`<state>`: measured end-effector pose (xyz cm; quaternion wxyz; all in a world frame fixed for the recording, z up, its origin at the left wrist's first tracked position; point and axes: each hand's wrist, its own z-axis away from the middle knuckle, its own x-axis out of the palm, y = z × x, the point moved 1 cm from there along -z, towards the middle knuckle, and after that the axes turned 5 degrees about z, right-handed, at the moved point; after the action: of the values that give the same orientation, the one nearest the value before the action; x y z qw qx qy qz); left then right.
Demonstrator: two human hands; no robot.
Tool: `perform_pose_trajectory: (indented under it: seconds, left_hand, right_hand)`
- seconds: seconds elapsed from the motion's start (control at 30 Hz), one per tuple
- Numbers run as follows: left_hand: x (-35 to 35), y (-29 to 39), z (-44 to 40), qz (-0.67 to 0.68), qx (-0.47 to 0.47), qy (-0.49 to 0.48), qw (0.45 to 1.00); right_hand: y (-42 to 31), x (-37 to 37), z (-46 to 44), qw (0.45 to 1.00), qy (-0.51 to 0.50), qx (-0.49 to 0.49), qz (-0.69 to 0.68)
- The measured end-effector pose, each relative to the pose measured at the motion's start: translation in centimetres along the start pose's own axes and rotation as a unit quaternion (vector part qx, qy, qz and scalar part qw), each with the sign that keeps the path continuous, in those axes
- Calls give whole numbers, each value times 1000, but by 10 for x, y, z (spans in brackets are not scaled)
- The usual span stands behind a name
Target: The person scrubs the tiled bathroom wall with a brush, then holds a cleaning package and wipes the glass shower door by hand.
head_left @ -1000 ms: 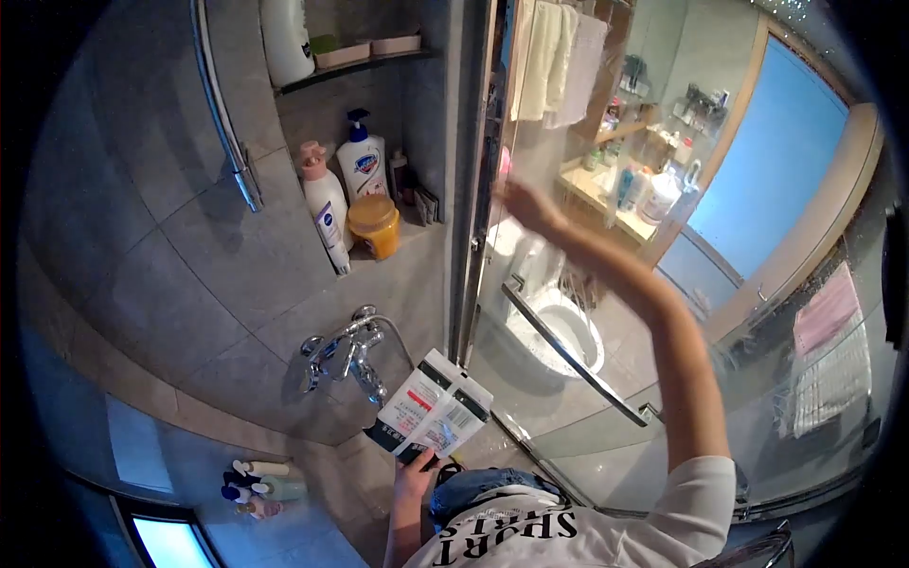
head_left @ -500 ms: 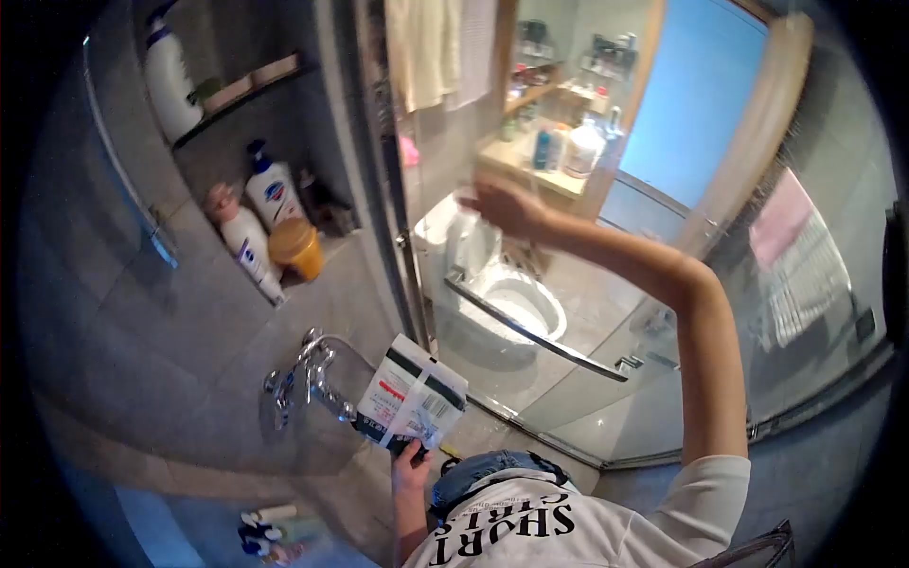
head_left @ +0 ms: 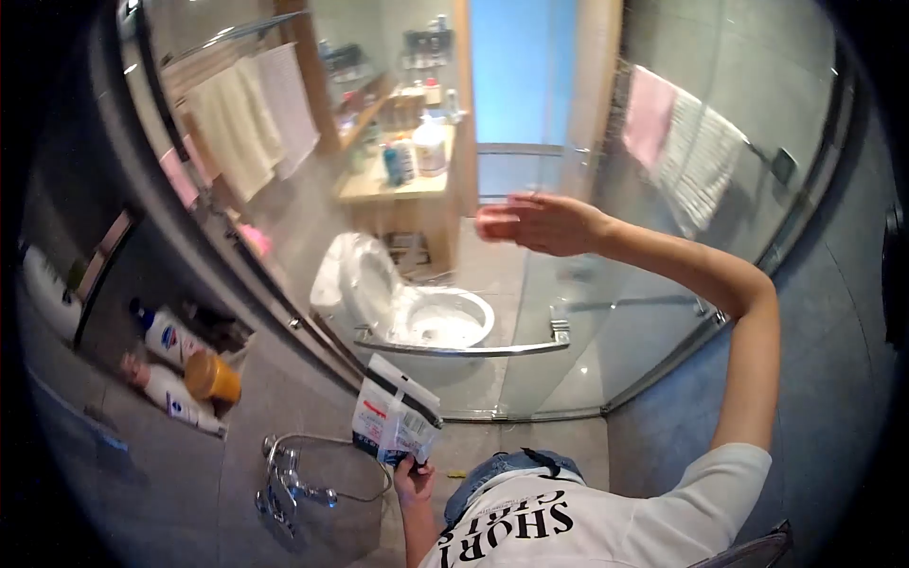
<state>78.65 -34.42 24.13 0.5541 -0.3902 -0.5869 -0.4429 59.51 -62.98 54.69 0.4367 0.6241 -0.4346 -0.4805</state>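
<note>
My left hand (head_left: 414,481) grips the lower edge of a white printed packet (head_left: 393,417) with dark bands, a red mark and a barcode; its fingers are closed on it. My right hand (head_left: 540,225) is raised at the end of a bent arm, level with the glass shower door (head_left: 559,379) and above its metal handle (head_left: 464,351). Its fingers look stretched out, slightly blurred, with nothing visible in them. Whether that hand touches the glass I cannot tell.
A toilet (head_left: 445,319) with its lid up stands beyond the glass. The mixer tap (head_left: 294,483) and hose are on the left wall, below a niche with bottles and a yellow tub (head_left: 212,377). Towels (head_left: 237,128) hang at upper left, others (head_left: 696,156) at right.
My view has turned to the right, so the niche and toilet sit further left. My right hand has moved right, away from the left door frame. The packet stays in my left hand.
</note>
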Motion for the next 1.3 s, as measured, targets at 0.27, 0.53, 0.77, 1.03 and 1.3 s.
perform_pose_trajectory:
  seconds: [0.27, 0.53, 0.77, 1.03, 1.3]
  left_hand:
    - [3, 15, -6, -8, -82, 4, 997]
    - [-9, 30, -15, 6, -146, -28, 989]
    - [-6, 32, -10, 23, -126, -1, 992]
    - [-10, 31, 0, 25, -98, 11, 995]
    - [12, 30, -10, -11, -130, -53, 990]
  right_hand:
    - [87, -83, 77, 900, -162, 399, 66]
    - [23, -62, 99, 964, -69, 200, 161]
    - [87, -90, 81, 880, 86, 451, 121]
    - [-148, 18, 124, 996, -64, 34, 51]
    - [58, -86, 90, 860, 36, 480, 171]
